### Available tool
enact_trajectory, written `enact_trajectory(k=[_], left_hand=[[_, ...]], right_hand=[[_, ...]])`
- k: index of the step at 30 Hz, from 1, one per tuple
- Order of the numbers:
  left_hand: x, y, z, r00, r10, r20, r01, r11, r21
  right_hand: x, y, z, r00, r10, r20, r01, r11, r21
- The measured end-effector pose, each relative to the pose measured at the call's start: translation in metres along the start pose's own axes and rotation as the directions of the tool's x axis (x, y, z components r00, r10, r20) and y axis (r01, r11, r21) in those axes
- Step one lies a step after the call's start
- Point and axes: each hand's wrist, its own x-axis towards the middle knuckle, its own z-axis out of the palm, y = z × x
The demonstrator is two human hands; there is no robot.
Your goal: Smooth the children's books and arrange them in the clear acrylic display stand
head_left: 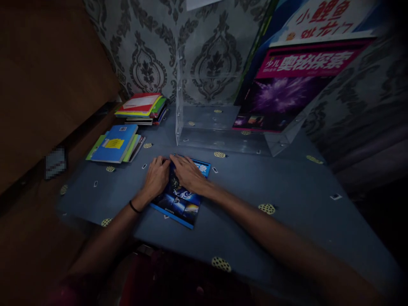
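Observation:
A dark blue book (183,202) with space pictures on its cover lies at a slant on the patterned tablecloth. My left hand (157,175) is at its left edge near the top corner, the bent fingers closed on that edge; the thumb is partly hidden. Across the upper part of the cover rests my right hand (188,173), fairly flat, with its fingers stretched toward the top left corner. Both hands are close together and cover much of the upper half of the book.
Behind the book stands a clear acrylic rack (223,142). A purple-and-pink book (287,91) leans in it before a larger blue book (321,21). On the left are a stack of colourful books (142,106) and a blue book (114,142) atop others. The tablecloth (242,182) has pineapple prints.

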Motion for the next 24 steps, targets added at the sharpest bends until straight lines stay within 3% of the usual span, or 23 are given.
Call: enact_trajectory(k=[7, 12, 16, 21, 24], left_hand=[[-0.002, 0.001, -0.001, 1.0, -0.016, 0.007, 0.016, 1.0, 0.01], [-0.003, 0.001, 0.0, 1.0, -0.017, 0.0, 0.017, 1.0, 0.001], [0.0, -0.003, 0.002, 1.0, 0.01, -0.019, -0.009, 1.0, 0.029], [-0.002, -0.002, 0.003, 0.984, 0.178, 0.001, -0.178, 0.983, 0.051], [-0.025, 0.01, -0.005, 0.924, 0.37, 0.094, -0.372, 0.928, 0.003]], right_hand=[[-0.039, 0.022, -0.018, 0.997, 0.062, -0.037, -0.054, 0.983, 0.176], [-0.09, 0.037, -0.049, 0.99, 0.135, -0.048, -0.13, 0.987, 0.093], [-0.103, 0.035, -0.058, 0.99, 0.134, -0.04, -0.134, 0.991, -0.008], [-0.099, 0.032, -0.057, 0.991, 0.136, -0.012, -0.136, 0.977, -0.165], [-0.1, 0.032, -0.055, 0.992, 0.125, -0.005, -0.123, 0.97, -0.208]])
